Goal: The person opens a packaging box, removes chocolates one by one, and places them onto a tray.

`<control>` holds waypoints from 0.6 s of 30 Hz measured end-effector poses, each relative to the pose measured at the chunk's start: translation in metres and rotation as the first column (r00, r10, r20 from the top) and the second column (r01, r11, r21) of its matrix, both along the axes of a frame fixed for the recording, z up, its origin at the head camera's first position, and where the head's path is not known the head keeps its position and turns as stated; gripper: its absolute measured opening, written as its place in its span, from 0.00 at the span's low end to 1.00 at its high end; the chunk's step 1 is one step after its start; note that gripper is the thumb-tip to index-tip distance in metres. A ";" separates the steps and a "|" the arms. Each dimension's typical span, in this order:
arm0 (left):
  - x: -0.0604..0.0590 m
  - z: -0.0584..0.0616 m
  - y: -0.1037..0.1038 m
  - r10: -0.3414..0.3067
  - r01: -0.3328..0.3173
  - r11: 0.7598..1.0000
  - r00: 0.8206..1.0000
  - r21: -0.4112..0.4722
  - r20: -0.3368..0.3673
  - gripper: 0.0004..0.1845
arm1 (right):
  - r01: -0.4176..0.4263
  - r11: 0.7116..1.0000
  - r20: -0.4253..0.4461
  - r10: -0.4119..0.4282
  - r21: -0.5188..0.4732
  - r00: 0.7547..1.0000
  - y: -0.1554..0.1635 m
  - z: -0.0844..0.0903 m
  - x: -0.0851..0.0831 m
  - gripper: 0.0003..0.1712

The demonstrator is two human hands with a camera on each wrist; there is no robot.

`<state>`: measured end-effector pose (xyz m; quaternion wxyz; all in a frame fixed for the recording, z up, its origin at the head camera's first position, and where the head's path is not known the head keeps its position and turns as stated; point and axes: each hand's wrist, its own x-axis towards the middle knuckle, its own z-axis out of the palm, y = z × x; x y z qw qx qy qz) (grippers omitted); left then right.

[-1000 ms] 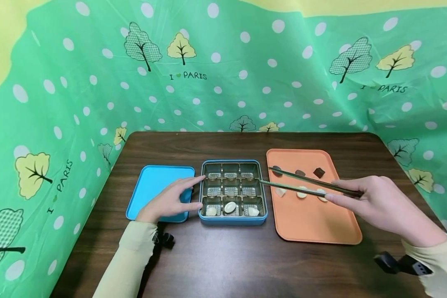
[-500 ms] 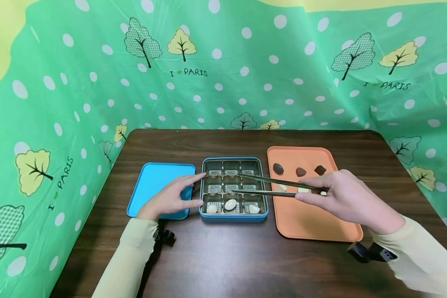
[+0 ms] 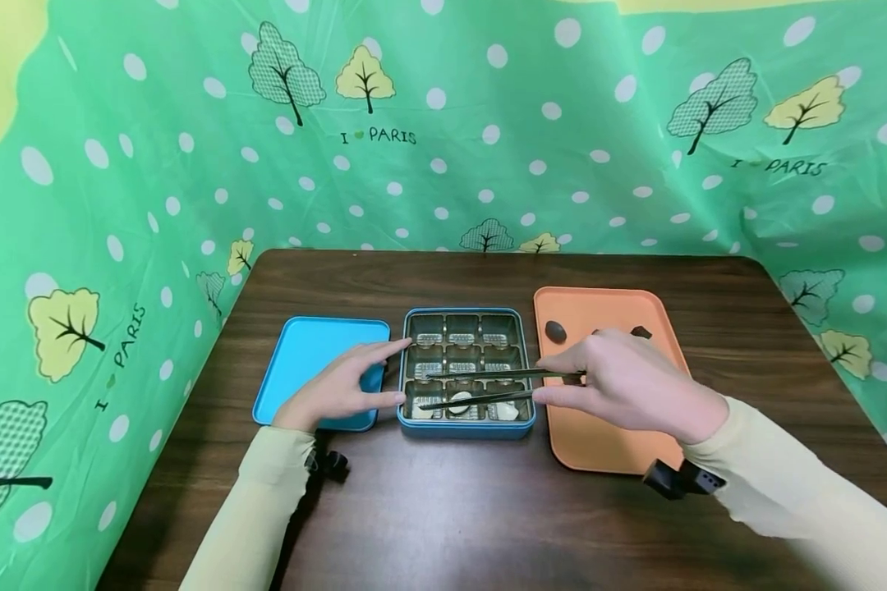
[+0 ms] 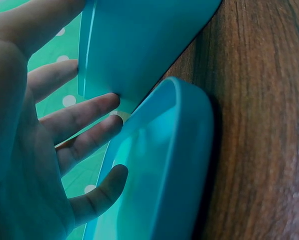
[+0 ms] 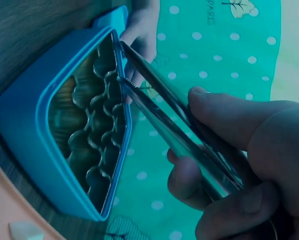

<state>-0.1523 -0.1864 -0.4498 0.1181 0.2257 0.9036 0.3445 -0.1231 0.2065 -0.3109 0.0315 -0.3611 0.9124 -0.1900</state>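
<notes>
My right hand (image 3: 628,382) grips long metal tweezers (image 3: 498,374) between thumb and fingers. Their arms are parted, with nothing between the tips, which hang over the left column of a blue box (image 3: 467,430). The box has a clear insert of square compartments. Three whitish pieces lie in its front row: one at the front left, an oval piece (image 3: 460,401) in the middle and another white piece (image 3: 506,410) at right. My left hand (image 3: 340,390) reaches across a blue lid (image 3: 303,349), with outstretched fingertips at the box's left side; the left wrist view shows its fingers (image 4: 82,117) spread.
An orange tray (image 3: 606,451) stands right of the box. On it show a dark oval stone (image 3: 555,331) and a dark angular piece (image 3: 641,332); my right hand hides other parts. A green patterned cloth (image 3: 443,123) hangs behind the dark wooden table (image 3: 414,525).
My right hand has moved left from over the tray, bringing the parted tweezers across the box to its left column. The left hand stays at the box's side.
</notes>
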 end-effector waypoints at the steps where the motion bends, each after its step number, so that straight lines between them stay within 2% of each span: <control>1: 0.000 0.000 -0.001 -0.002 0.002 1.000 1.000 0.001 -0.002 0.46 | -0.008 1.000 0.017 0.008 0.009 1.000 -0.003 0.001 -0.002 0.15; 2: 0.000 0.000 -0.001 -0.004 0.004 1.000 1.000 0.003 -0.003 0.46 | -0.012 1.000 0.033 0.012 0.021 0.999 -0.007 0.002 -0.003 0.20; 3: 0.000 -0.001 -0.002 -0.004 0.005 1.000 1.000 0.004 -0.005 0.46 | -0.022 0.999 0.032 0.021 0.030 0.999 -0.010 0.002 -0.004 0.21; 11: -0.003 -0.001 -0.003 -0.011 0.011 1.000 1.000 0.005 -0.017 0.46 | -0.033 0.994 0.049 0.028 0.100 0.998 -0.026 0.004 -0.013 0.17; 18: -0.001 -0.003 -0.002 0.002 -0.002 1.000 1.000 -0.002 -0.021 0.46 | -0.028 0.985 0.075 0.016 0.172 0.997 -0.042 0.016 -0.016 0.16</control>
